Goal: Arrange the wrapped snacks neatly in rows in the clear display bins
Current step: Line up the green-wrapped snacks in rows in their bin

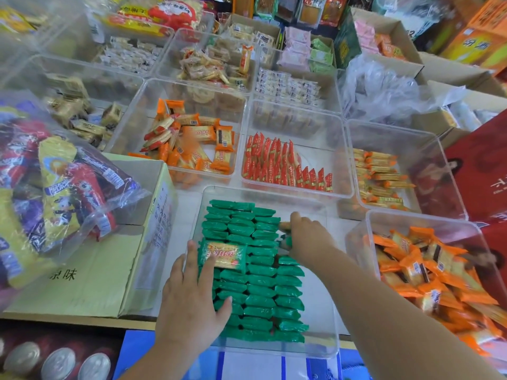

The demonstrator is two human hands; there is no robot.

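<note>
Neatly, green packets (260,283) fill the bin (326,346); left hand (189,305) flat, right hand (310,237) pinching one.

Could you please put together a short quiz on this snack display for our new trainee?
1. True or false: the green packets lie jumbled in the near bin.
2. The upright packets in the bin just behind are: A red; B blue; C white.
3. Fill in: the left hand rests flat on the rows, while the right hand ___ one packet.
Key: 1 false; 2 A; 3 grips.
</note>
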